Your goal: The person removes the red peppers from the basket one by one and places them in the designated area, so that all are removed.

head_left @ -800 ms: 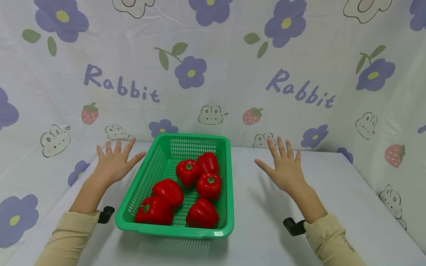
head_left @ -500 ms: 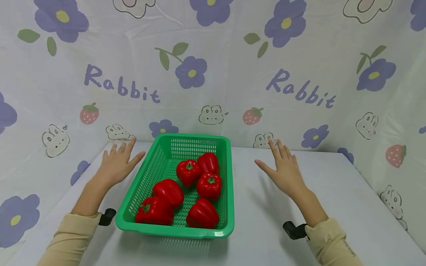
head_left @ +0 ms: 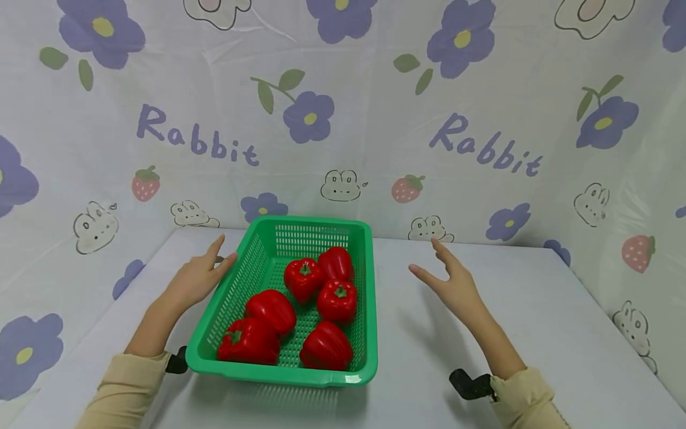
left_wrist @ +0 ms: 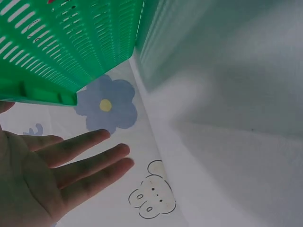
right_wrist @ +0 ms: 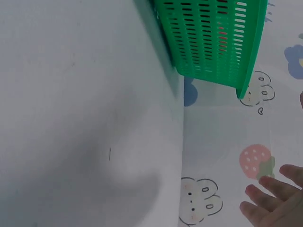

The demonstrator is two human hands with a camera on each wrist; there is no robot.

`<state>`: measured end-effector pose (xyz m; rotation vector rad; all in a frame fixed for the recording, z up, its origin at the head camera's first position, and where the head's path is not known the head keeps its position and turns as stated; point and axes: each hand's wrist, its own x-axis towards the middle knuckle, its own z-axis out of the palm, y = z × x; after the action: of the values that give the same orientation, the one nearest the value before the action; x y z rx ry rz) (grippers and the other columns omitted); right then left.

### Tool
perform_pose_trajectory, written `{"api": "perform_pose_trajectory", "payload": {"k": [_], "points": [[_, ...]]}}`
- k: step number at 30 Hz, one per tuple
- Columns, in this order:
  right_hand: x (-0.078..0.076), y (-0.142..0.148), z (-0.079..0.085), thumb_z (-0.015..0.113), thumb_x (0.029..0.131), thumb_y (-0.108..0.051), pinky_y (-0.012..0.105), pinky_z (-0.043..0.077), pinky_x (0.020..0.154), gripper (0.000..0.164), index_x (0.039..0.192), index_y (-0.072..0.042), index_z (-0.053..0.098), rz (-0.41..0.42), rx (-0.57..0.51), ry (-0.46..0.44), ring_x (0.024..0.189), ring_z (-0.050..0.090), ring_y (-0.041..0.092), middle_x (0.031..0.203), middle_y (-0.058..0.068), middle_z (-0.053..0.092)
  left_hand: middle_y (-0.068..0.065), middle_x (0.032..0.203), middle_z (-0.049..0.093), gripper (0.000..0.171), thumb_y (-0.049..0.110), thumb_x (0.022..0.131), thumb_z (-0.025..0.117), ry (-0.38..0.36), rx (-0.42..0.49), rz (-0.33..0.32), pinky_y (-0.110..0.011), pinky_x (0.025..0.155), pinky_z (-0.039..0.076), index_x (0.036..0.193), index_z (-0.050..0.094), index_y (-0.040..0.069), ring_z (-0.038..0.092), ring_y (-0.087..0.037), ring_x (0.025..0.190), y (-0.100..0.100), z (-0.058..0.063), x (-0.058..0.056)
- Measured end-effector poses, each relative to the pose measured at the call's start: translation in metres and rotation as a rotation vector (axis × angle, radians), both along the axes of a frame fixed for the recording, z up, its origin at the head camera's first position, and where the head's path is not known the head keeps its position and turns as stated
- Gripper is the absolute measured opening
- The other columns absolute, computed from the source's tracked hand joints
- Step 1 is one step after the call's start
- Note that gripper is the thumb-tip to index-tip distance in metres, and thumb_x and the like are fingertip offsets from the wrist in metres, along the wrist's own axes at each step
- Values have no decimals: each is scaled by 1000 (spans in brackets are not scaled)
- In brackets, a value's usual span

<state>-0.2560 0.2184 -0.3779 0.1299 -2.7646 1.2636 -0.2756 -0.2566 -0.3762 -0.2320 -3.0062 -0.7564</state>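
A green slatted plastic basket [head_left: 370, 298] stands on the white table, holding several red bell peppers, among them one at the back [head_left: 336, 263] and one at the front right [head_left: 327, 347]. My left hand [head_left: 194, 281] is at the basket's left side, thumb tip right at the rim. In the left wrist view the left hand [left_wrist: 71, 175] has its fingers extended beside the basket wall [left_wrist: 94, 42]. To the right of the basket hovers my right hand [head_left: 455, 289], thumb and fingers apart, holding nothing. In the right wrist view its fingertips [right_wrist: 255, 191] show at the lower right.
A white curtain [head_left: 375, 119] printed with flowers, rabbits and strawberries hangs behind the table and along both sides. The white tabletop [head_left: 536, 310] stretches out to the right of the basket. A black wrist mount [head_left: 471, 384] sits on the right wrist, another [head_left: 178, 360] on the left.
My left hand has moved right toward the basket rim and turned its palm inward. My right hand has also turned palm inward, staying roughly in place. The basket and peppers stay put.
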Motion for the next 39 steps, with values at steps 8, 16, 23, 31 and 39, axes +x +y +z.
{"api": "perform_pose_trajectory", "payload": {"k": [8, 16, 23, 31, 39], "points": [[6, -2, -4, 66, 91, -46, 45, 26, 120, 82, 155, -15, 26, 57, -148, 32, 147, 30, 30, 158, 12, 34, -31, 135, 54, 72, 50, 104, 31, 0, 49, -17, -63, 95, 46, 155, 19, 1, 55, -50, 121, 2, -3, 2], [8, -8, -7, 64, 93, -45, 46, 28, 119, 76, 153, -14, 32, 68, -271, -7, 146, 33, 28, 157, 10, 37, -30, 126, 61, 67, 46, 104, 36, -53, 202, -75, -38, 74, 56, 154, 22, 4, 70, -26, 90, 0, -6, 0], [10, -12, -9, 62, 94, -45, 52, 26, 119, 72, 153, -16, 32, 99, -419, -81, 147, 33, 26, 157, 5, 37, -31, 128, 59, 65, 42, 105, 38, -95, 320, -110, -44, 84, 56, 154, 21, 3, 69, -31, 102, 1, -7, 0], [14, -19, -10, 61, 95, -42, 51, 24, 120, 70, 153, -16, 33, 116, -481, -104, 146, 34, 25, 157, 5, 37, -28, 121, 64, 63, 39, 105, 39, -102, 379, -105, -33, 78, 56, 154, 22, 3, 70, -23, 94, 1, -10, -1], [18, -30, -8, 66, 93, -37, 49, 29, 118, 68, 151, -17, 37, 115, -514, -93, 145, 37, 23, 154, 4, 41, -29, 119, 65, 63, 38, 105, 40, -105, 420, -101, -28, 72, 55, 155, 21, 4, 70, -21, 88, 2, -12, -2]]}}
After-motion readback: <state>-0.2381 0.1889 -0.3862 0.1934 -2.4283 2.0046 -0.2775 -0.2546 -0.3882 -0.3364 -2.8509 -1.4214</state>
